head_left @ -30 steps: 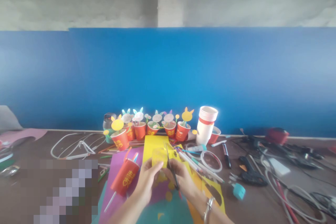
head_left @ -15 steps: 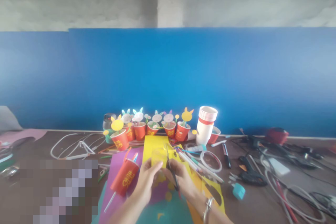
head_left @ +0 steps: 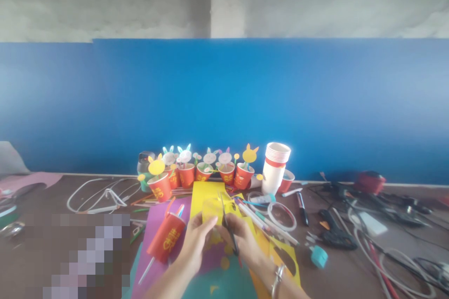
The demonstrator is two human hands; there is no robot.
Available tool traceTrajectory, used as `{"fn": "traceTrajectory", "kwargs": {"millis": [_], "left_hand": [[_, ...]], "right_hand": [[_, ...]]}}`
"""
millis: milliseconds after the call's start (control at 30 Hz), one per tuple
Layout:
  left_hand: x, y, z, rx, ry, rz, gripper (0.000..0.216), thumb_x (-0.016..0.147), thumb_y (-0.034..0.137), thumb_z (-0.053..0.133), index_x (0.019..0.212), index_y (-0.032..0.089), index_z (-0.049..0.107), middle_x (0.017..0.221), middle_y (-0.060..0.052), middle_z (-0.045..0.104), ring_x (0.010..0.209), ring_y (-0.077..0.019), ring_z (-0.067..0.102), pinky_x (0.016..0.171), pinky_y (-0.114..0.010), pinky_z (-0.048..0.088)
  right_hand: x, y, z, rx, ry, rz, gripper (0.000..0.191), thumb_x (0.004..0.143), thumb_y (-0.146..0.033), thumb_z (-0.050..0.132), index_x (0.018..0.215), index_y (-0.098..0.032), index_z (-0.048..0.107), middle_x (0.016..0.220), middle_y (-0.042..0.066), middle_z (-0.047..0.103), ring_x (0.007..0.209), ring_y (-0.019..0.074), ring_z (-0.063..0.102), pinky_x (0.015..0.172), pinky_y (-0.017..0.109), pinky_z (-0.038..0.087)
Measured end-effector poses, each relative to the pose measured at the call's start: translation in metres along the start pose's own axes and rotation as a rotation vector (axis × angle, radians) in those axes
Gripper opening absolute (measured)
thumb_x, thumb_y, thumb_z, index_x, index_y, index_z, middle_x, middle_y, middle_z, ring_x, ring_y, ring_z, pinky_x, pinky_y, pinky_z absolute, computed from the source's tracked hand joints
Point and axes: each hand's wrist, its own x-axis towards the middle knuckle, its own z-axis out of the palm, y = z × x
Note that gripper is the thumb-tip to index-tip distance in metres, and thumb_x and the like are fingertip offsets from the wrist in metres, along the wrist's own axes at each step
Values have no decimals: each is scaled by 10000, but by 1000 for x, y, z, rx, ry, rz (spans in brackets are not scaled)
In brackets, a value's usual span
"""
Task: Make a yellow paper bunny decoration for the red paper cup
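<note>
Head view, left hand [head_left: 199,236] pinching small yellow paper piece [head_left: 209,209] at near centre, right hand [head_left: 243,233] with fingers around black-handled scissors [head_left: 231,237], tilted red paper cup [head_left: 169,235] left, upright red paper cups [head_left: 187,175] far, white paper-cup stack [head_left: 272,175] far right.

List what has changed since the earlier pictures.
Nothing has visibly changed; nothing was picked up or let go. The left hand still holds yellow paper, the right hand the scissors; the nearest red cup stays put.
</note>
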Motion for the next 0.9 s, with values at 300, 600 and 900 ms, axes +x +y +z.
{"fn": "traceTrajectory", "kwargs": {"millis": [300,600,900], "left_hand": [[-3,7,7,-32,22,7,260,559,306,841,719,141,720,488,28,613,428,-102,523,489,-224,440],[-5,9,9,-43,35,-36,299,523,325,854,707,144,705,556,10,658,456,-110,557,475,-222,435],[-6,13,10,-75,29,-102,261,508,311,856,598,163,659,401,71,515,394,-83,476,449,-208,395]], "right_hand": [[-1,-5,3,29,9,40,314,690,-409,733,623,-221,491,537,-75,395,486,100,335,484,242,260],[0,1,2,10,43,55,438,677,-473,747,585,-217,404,515,-89,318,454,73,294,439,222,268],[1,8,-1,-20,10,34,353,706,-492,732,681,-202,533,577,-61,433,502,90,371,468,224,317]]}}
